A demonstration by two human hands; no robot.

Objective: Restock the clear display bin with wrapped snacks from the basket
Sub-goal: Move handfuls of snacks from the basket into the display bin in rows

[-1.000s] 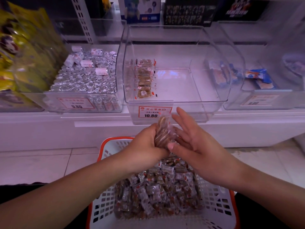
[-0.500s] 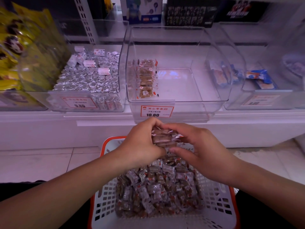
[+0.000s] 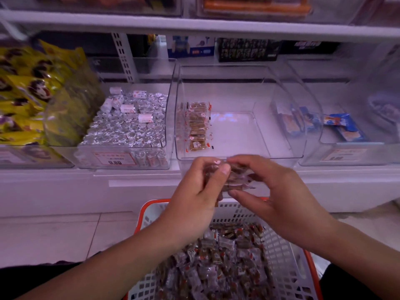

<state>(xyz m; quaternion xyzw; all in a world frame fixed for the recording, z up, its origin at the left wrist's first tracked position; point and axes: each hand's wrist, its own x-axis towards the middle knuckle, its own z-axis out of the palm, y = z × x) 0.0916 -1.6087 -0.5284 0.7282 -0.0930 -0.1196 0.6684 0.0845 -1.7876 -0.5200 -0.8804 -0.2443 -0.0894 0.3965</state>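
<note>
Both hands, left hand [image 3: 194,191] and right hand [image 3: 279,195], are curled round a small stack of clear-wrapped brown snacks [image 3: 233,176]. Slippery wrappers risk being spilled before the clear plastic display bin [image 3: 281,135] is reached, probably back into the orange-rimmed white basket [image 3: 287,256].

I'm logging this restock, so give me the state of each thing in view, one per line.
Clear display bin: nearly empty, one row of snacks at left.
Basket: full of wrapped snacks.
Left hand, right hand: gripping a snack bundle together.
Foil candy bin: full.
</note>
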